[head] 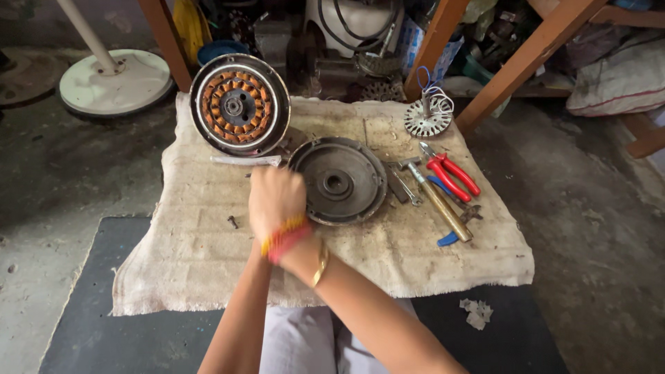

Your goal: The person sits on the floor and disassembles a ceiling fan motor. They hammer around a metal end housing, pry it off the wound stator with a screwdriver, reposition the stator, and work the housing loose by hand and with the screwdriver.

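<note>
The right hand (277, 197) sits just left of the frame's centre, its back to the camera and blurred. Its fingers are turned away, so whether they are apart, together or closed on something cannot be told. Red and yellow threads and a gold bangle circle that wrist. The left hand is hidden under it, with only the forearm rising from the bottom edge, and its state cannot be told either.

Just right of the hand, close to touching it, the dark round motor cover (337, 181) lies flat on the burlap cloth (201, 270). Just above the knuckles lies a white strip (246, 161). Up and left of that, a stator with copper windings (240, 104) stands tilted in its shiny housing. A small screw (233, 221) lies loose on the cloth to the left of the wrist.

Further right lie a hammer (438, 202) and red-handled pliers (451, 174), with a small finned disc with wires (428, 118) above them.

The likely trouble lies close by. A sweep of the forearm could flick the screw off the cloth onto the dark floor. A knock could also tip the leaning stator and scuff its windings.
</note>
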